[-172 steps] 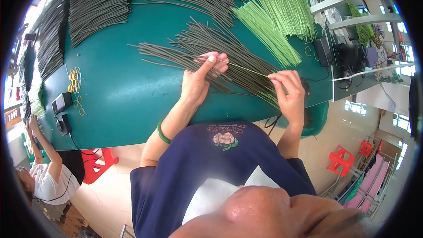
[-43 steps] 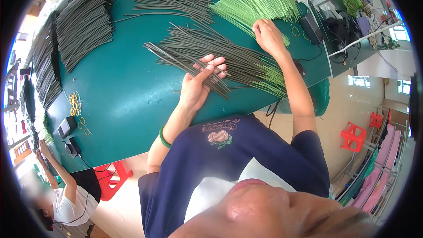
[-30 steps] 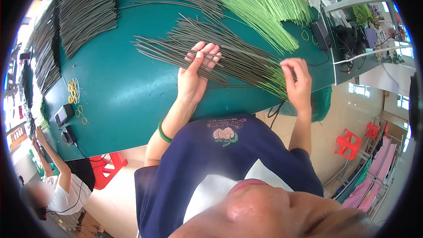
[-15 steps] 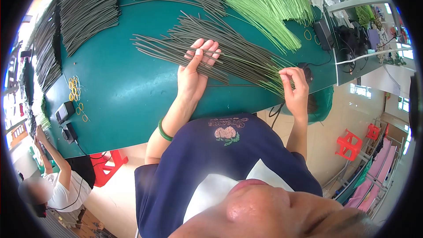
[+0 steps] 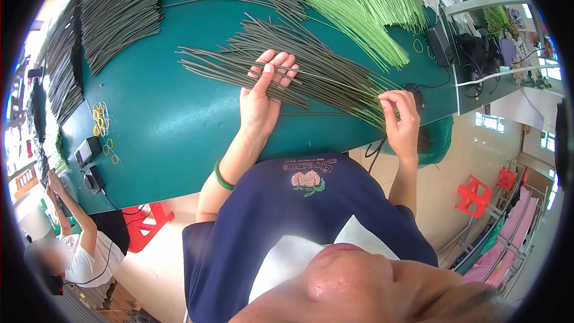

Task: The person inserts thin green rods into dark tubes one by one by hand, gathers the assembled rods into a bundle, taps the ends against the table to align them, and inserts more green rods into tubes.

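My left hand [image 5: 263, 87] is palm up, its thumb pressing several dark stems [image 5: 206, 63] against the fingers. From this hand a thin light-green stem [image 5: 329, 79] runs right to my right hand [image 5: 402, 112]. The right thumb and forefinger are pinched together at its far end; the exact tip is hidden by the fingers. Beneath and between both hands lies a large pile of dark stems [image 5: 311, 54], with light-green ends showing on its right side.
More dark stem bundles [image 5: 122, 15] lie at the far left and back. Bright green stems [image 5: 373, 12] are spread at the back right. Rubber bands [image 5: 100, 121] and a small black device [image 5: 88, 152] sit on the left of the green table [image 5: 161, 161]. Another person [image 5: 89, 257] is at lower left.
My left hand has shifted very slightly left, together with the dark stems it grips. My right hand stays almost in place, still pinched.
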The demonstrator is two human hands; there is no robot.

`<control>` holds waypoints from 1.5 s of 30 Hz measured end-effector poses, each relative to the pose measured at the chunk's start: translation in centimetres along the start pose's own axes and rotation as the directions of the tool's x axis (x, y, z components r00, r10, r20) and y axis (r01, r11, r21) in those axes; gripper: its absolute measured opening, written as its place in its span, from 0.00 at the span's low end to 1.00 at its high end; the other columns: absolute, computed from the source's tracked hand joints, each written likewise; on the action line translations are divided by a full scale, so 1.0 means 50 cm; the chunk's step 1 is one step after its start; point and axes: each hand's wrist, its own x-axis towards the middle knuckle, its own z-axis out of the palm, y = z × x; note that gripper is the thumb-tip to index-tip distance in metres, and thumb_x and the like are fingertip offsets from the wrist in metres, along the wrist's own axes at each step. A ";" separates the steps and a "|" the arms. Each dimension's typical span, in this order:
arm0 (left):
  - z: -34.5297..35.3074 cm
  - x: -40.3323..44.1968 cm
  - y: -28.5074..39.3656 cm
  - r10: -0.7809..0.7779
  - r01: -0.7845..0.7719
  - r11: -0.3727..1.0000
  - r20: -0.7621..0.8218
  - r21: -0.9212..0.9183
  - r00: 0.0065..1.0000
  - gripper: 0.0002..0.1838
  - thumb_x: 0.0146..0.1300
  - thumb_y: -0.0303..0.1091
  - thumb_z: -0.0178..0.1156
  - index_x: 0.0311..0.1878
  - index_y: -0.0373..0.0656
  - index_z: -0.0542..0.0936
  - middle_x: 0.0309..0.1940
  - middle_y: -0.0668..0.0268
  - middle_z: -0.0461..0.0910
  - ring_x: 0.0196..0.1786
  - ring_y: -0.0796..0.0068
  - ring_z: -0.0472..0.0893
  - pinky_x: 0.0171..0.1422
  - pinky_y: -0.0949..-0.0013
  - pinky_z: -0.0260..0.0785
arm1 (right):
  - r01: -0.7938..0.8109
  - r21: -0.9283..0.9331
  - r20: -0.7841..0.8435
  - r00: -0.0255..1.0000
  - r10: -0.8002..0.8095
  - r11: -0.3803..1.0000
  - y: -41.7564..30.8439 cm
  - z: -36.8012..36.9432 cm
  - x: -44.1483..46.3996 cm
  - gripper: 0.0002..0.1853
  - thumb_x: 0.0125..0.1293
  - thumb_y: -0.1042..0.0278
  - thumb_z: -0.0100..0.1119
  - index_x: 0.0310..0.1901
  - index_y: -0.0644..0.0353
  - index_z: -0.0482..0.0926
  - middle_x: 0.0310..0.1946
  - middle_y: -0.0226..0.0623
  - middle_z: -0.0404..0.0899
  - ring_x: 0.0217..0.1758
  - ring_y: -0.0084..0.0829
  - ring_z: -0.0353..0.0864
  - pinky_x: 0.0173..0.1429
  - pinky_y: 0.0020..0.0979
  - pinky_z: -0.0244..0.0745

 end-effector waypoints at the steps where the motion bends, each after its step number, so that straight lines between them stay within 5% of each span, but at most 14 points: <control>1: 0.000 0.000 -0.001 0.011 -0.011 1.000 0.004 0.005 1.000 0.19 0.81 0.26 0.50 0.71 0.33 0.70 0.66 0.47 0.77 0.70 0.52 0.78 0.77 0.49 0.74 | 0.011 -0.022 -0.003 1.000 -0.011 1.000 -0.002 0.000 0.001 0.04 0.70 0.79 0.63 0.45 0.62 0.83 0.41 0.36 0.83 0.45 0.35 0.79 0.48 0.33 0.77; 7: 0.005 -0.002 0.000 0.027 -0.028 0.998 0.008 0.047 1.000 0.18 0.81 0.27 0.51 0.69 0.34 0.71 0.65 0.48 0.78 0.69 0.53 0.79 0.75 0.49 0.75 | 0.046 -0.018 -0.006 0.999 -0.046 0.999 -0.013 0.006 0.010 0.05 0.67 0.80 0.66 0.43 0.61 0.84 0.40 0.35 0.84 0.45 0.35 0.81 0.48 0.34 0.78; 14: 0.026 -0.035 -0.029 -0.168 0.153 0.983 0.156 0.102 0.973 0.18 0.80 0.28 0.54 0.67 0.31 0.73 0.65 0.46 0.78 0.69 0.52 0.79 0.74 0.48 0.76 | 0.026 0.232 0.054 0.998 -0.040 0.972 -0.078 0.113 0.050 0.08 0.64 0.77 0.71 0.45 0.60 0.87 0.38 0.34 0.84 0.43 0.34 0.82 0.45 0.34 0.78; 17: 0.033 -0.040 -0.034 -0.196 0.176 0.977 0.184 0.122 0.963 0.17 0.81 0.29 0.53 0.66 0.31 0.73 0.63 0.46 0.80 0.67 0.51 0.80 0.73 0.47 0.77 | 0.089 0.185 -0.001 0.996 -0.091 0.979 -0.065 0.115 0.058 0.07 0.64 0.77 0.71 0.44 0.60 0.88 0.38 0.34 0.84 0.43 0.34 0.82 0.45 0.34 0.78; 20: 0.018 -0.034 -0.031 -0.152 0.134 0.975 0.092 0.176 0.984 0.15 0.81 0.30 0.53 0.63 0.30 0.74 0.64 0.43 0.79 0.65 0.48 0.82 0.71 0.47 0.78 | -0.161 0.202 0.039 0.987 0.157 0.966 -0.037 0.059 0.058 0.08 0.63 0.76 0.72 0.44 0.59 0.89 0.38 0.32 0.85 0.43 0.34 0.82 0.47 0.33 0.78; 22: 0.012 -0.031 -0.032 -0.110 0.101 0.984 0.053 0.147 0.993 0.14 0.82 0.34 0.53 0.61 0.33 0.75 0.58 0.46 0.82 0.62 0.48 0.84 0.67 0.48 0.81 | -0.030 -0.029 0.108 0.994 0.033 0.999 0.008 0.018 0.074 0.06 0.65 0.69 0.72 0.42 0.56 0.91 0.40 0.33 0.86 0.48 0.36 0.81 0.55 0.36 0.77; 25: 0.008 -0.031 -0.034 -0.088 0.085 0.988 0.017 0.128 0.996 0.16 0.82 0.38 0.53 0.61 0.36 0.74 0.53 0.49 0.83 0.60 0.49 0.85 0.65 0.47 0.83 | -0.003 -0.047 0.095 0.995 0.008 0.999 0.040 0.017 0.144 0.07 0.68 0.65 0.69 0.43 0.57 0.90 0.42 0.35 0.87 0.50 0.39 0.81 0.58 0.39 0.75; 33: 0.015 -0.026 -0.020 -0.141 0.131 0.983 0.071 0.125 0.987 0.17 0.77 0.26 0.58 0.65 0.35 0.73 0.57 0.50 0.82 0.63 0.52 0.83 0.69 0.49 0.80 | 0.252 -0.313 0.233 0.955 -0.184 0.916 0.106 0.145 0.285 0.06 0.72 0.66 0.64 0.45 0.57 0.84 0.45 0.36 0.84 0.54 0.42 0.79 0.61 0.43 0.75; 40: -0.004 -0.012 -0.021 -0.092 0.092 0.995 0.017 0.027 0.996 0.19 0.76 0.24 0.59 0.67 0.30 0.73 0.60 0.49 0.81 0.64 0.53 0.82 0.73 0.51 0.78 | 0.174 -0.097 0.042 0.984 -0.170 0.980 -0.017 0.045 0.201 0.03 0.74 0.72 0.59 0.44 0.60 0.80 0.39 0.39 0.82 0.45 0.46 0.78 0.53 0.41 0.75; 45: 0.006 -0.010 -0.005 -0.046 0.046 0.999 -0.048 -0.005 0.998 0.20 0.76 0.24 0.59 0.67 0.28 0.71 0.61 0.47 0.80 0.66 0.52 0.81 0.72 0.55 0.79 | 0.116 -0.041 0.129 0.985 -0.110 0.992 -0.059 0.010 0.077 0.03 0.72 0.76 0.62 0.44 0.60 0.80 0.38 0.37 0.81 0.43 0.43 0.77 0.49 0.40 0.74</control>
